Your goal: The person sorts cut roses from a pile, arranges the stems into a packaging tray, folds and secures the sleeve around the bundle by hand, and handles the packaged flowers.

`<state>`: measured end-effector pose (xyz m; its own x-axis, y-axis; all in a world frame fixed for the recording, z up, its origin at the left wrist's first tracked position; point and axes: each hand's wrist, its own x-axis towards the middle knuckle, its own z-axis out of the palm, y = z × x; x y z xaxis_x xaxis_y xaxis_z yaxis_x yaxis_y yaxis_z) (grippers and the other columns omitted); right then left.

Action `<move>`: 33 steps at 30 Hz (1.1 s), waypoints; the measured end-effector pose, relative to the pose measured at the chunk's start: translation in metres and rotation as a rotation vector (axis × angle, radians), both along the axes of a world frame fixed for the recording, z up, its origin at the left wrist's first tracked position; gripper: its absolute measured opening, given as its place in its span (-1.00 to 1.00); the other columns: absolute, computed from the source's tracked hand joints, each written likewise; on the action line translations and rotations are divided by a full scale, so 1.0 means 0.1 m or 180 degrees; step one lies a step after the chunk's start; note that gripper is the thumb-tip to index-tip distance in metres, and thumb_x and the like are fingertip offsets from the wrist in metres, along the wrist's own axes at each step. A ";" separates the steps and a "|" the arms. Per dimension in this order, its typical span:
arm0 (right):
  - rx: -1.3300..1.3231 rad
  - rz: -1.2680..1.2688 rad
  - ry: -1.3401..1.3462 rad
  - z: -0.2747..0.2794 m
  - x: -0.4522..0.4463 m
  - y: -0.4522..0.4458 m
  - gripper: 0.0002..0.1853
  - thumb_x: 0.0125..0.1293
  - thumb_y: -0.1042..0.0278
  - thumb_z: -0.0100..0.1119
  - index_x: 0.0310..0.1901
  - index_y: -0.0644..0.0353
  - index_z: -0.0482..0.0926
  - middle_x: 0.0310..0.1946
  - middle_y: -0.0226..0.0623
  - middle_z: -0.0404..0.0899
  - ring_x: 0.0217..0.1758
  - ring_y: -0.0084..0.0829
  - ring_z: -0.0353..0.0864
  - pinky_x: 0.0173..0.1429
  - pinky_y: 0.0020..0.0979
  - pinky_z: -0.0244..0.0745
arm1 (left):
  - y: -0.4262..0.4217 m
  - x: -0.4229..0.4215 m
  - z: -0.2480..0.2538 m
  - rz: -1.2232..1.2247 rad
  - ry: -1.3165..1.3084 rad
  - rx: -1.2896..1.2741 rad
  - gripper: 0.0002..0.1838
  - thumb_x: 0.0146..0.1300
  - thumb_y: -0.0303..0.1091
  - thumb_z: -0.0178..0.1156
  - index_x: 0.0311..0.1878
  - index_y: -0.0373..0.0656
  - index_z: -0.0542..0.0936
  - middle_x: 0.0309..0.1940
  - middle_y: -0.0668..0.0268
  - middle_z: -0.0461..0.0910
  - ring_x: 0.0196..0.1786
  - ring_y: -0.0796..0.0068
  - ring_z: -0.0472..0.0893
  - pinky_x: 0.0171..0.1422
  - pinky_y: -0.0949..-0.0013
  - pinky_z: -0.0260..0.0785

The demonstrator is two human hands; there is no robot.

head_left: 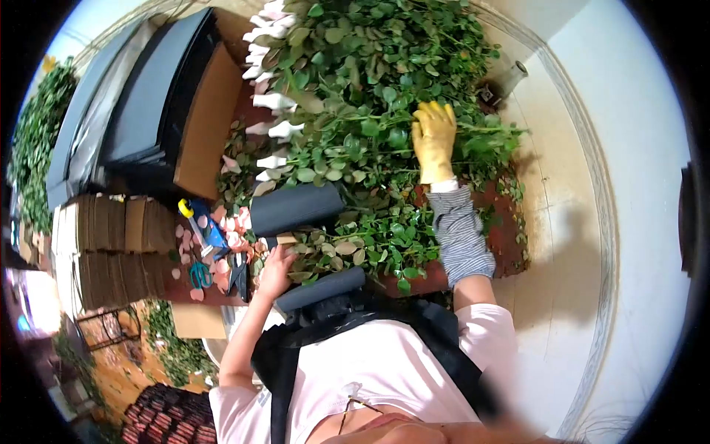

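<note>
Leafy cut rose stems (399, 44) lie in a thick pile across the table, with white-sleeved flower heads (285, 130) along their left side. My right hand (435, 140), in a yellow glove, rests on the stems with its fingers stretched out over the leaves. My left hand (275, 271) is bare. Its fingers are closed at the left end of a lower row of stems, beside a small tan cardboard piece (285, 239); what they hold is hidden. A dark grey curved pad (296, 209) lies just above that hand, and a second dark pad (322, 288) is close to my body.
Loose pink petals (235, 239), teal-handled scissors (200, 276), a black-handled tool (238, 277) and a yellow-and-blue tool (194, 218) lie at the left. Stacked cardboard (122, 226) and large dark sheets (159, 96) stand farther left. A white wall (636, 148) bounds the right.
</note>
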<state>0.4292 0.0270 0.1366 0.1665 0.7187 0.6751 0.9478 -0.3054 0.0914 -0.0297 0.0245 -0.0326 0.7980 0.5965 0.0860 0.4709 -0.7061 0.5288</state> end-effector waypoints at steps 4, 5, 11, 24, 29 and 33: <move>-0.0588 -0.0287 0.0147 0.12 0.21 0.01 -0.80 0.27 0.34 0.35 -0.09 0.10 0.67 0.05 -0.30 0.69 0.24 -0.29 0.58 0.55 -0.08 0.20 | 0.02 0.00 -0.02 -0.0048 0.0033 0.0085 -0.49 -0.13 -0.68 0.17 0.01 -0.23 0.64 0.01 0.01 0.45 0.10 -0.09 0.47 0.19 0.04 0.40; -0.0071 0.0084 0.0103 0.20 0.23 -0.01 -0.80 0.23 0.37 0.36 -0.12 0.13 0.66 0.04 -0.27 0.68 0.21 -0.26 0.59 0.51 -0.09 0.24 | 0.03 0.02 -0.03 -0.0038 -0.0003 0.0029 -0.49 -0.13 -0.67 0.17 0.01 -0.23 0.64 0.01 0.00 0.45 0.10 -0.10 0.47 0.19 0.04 0.40; 0.0241 0.0548 0.0009 0.50 0.16 -0.10 -0.81 0.22 0.55 0.29 -0.12 0.14 0.66 -0.08 -0.19 0.72 0.03 -0.14 0.68 0.39 -0.02 0.38 | 0.03 -0.03 -0.15 0.0042 0.0090 -0.0148 -0.43 -0.20 -0.61 0.30 0.05 -0.26 0.63 0.14 -0.08 0.41 0.22 -0.18 0.42 0.36 0.02 0.31; 0.0345 -0.0558 0.0533 -0.08 0.47 -0.63 -0.69 0.29 0.27 0.28 0.02 0.20 0.66 -0.08 -0.06 0.69 0.05 -0.04 0.62 0.27 -0.16 0.47 | 0.02 -0.03 -0.05 -0.0017 0.0080 -0.0312 -0.51 -0.10 -0.61 0.25 0.02 -0.23 0.64 0.11 -0.06 0.42 0.17 -0.17 0.43 0.28 0.00 0.34; 0.0651 0.0203 0.1650 0.29 0.10 -0.84 -0.82 0.31 0.53 0.25 -0.06 0.30 0.62 -0.07 -0.06 0.65 -0.03 -0.17 0.65 0.07 -0.29 0.50 | 0.01 -0.02 -0.08 0.0090 -0.0101 -0.0132 -0.50 -0.10 -0.61 0.26 0.03 -0.19 0.63 0.06 -0.07 0.44 0.13 -0.18 0.44 0.24 -0.01 0.35; 0.0005 0.0879 0.1925 0.15 -0.23 -1.10 -0.69 0.32 0.53 0.23 0.09 0.19 0.67 -0.15 -0.15 0.70 -0.12 -0.22 0.66 0.04 -0.27 0.58 | 0.01 -0.01 0.00 0.0117 -0.0332 -0.0339 -0.35 -0.09 -0.68 0.19 0.20 -0.10 0.51 0.07 0.03 0.44 0.12 -0.11 0.44 0.17 0.00 0.37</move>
<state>0.4063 -0.0834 0.1511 0.3262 0.7883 0.5218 0.8754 -0.0437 -0.4813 -0.0307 0.0250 -0.0323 0.7655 0.6353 0.1020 0.4339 -0.6268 0.6472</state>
